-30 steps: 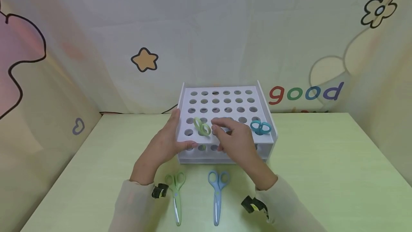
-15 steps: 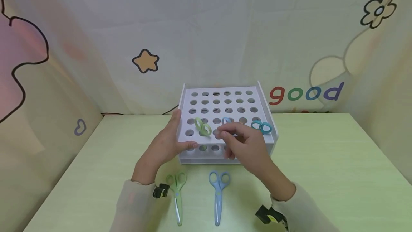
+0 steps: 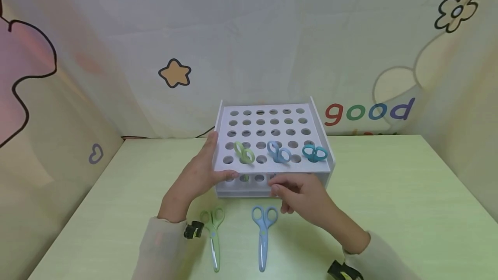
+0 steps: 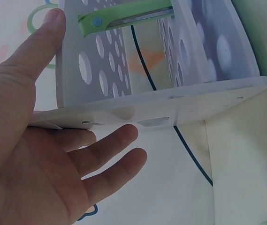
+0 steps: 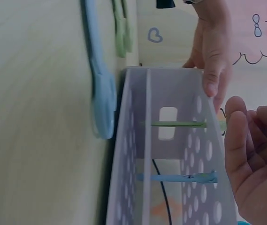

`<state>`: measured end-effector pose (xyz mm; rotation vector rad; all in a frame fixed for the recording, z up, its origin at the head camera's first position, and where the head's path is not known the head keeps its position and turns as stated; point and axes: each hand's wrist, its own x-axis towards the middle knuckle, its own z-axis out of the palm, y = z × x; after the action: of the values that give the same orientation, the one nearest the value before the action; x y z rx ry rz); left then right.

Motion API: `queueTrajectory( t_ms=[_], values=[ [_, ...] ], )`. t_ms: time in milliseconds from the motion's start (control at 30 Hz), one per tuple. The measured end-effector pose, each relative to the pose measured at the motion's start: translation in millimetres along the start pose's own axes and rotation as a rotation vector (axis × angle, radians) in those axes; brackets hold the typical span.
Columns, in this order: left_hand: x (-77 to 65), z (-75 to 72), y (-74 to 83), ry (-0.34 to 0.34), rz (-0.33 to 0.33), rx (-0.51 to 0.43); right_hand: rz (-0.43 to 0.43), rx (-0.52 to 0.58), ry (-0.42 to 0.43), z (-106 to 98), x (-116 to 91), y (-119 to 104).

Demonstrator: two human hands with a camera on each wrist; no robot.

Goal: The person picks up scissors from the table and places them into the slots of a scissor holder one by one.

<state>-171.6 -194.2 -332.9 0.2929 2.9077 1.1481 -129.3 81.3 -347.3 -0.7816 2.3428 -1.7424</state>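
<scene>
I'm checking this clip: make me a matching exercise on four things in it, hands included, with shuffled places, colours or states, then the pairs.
Things
1. Left hand
2. Right hand
3. Teal scissors
4. Table

Places, colours or states
A. Pale green
B. In front of the white rack, with nothing visible in its fingers
C. Handles up, at the right end of the rack's front row of holes
D. Holds the rack at its left side

Pairs
1-D
2-B
3-C
4-A
</scene>
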Motion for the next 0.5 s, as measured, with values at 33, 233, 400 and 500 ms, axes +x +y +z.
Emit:
queueTrajectory(
  t_ms=[33, 233, 400, 500],
  values=[
    [0.1, 0.4, -0.1, -0.002, -0.001, 0.0, 0.01, -0.007, -0.012, 0, -1, 2],
    [1.0, 0.9, -0.8, -0.002, 0.004, 0.004, 0.116, -0.019, -0.089, 2, -7, 19],
    [0.0, -1.0, -0.8, 0.003, 0.01, 0.016, 0.133, -0.02, -0.101, 2, -8, 36],
    [-0.6, -1.4, 0.0, 0.003, 0.005, 0.013, 0.151, -0.024, -0.103, 1, -7, 45]
  ],
)
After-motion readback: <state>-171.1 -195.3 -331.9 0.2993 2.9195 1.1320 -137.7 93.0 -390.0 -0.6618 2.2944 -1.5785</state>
